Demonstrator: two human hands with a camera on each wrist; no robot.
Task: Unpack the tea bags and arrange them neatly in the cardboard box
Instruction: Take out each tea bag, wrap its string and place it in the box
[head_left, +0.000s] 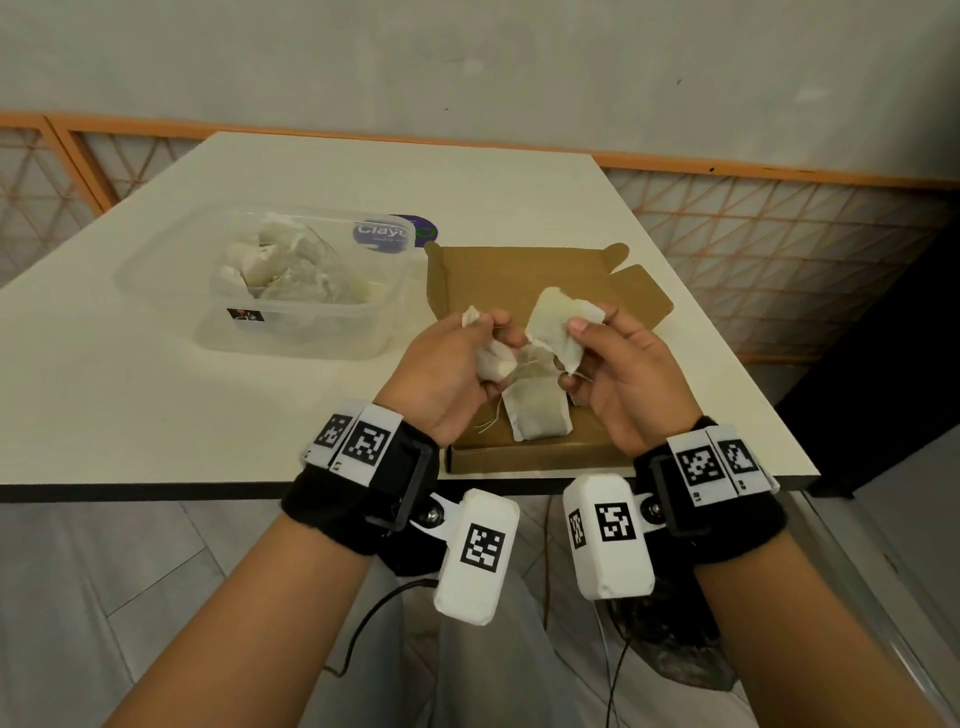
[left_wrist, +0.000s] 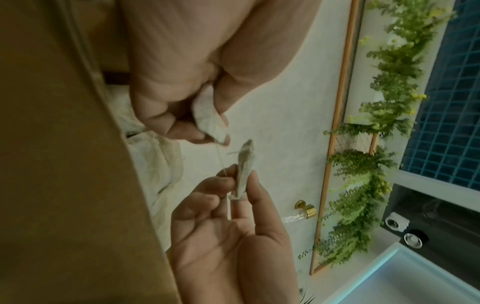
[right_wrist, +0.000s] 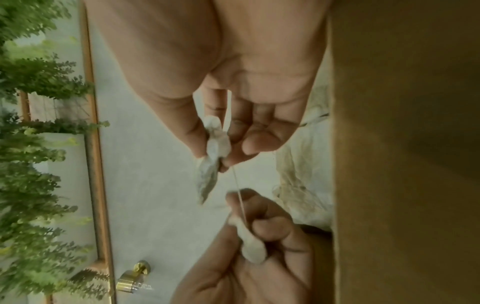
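Note:
Over the open brown cardboard box (head_left: 524, 270) both hands work at tangled tea bags. My left hand (head_left: 488, 338) grips a crumpled white tea bag (head_left: 491, 364), seen also in the left wrist view as tea bag (left_wrist: 207, 115). Thumb and forefinger of my right hand (head_left: 589, 322) pinch a flat tea bag (head_left: 553, 325), edge-on in the right wrist view (right_wrist: 211, 160). A thin string (left_wrist: 221, 162) runs taut between the two bags. One tea bag (head_left: 537, 418) lies flat in the box below the hands.
A clear plastic container (head_left: 363, 332) with several tea bags (head_left: 280, 265) stands left of the box on the white table (head_left: 130, 405). A purple-labelled lid (head_left: 382, 234) lies behind it. The table's front edge runs just below my wrists.

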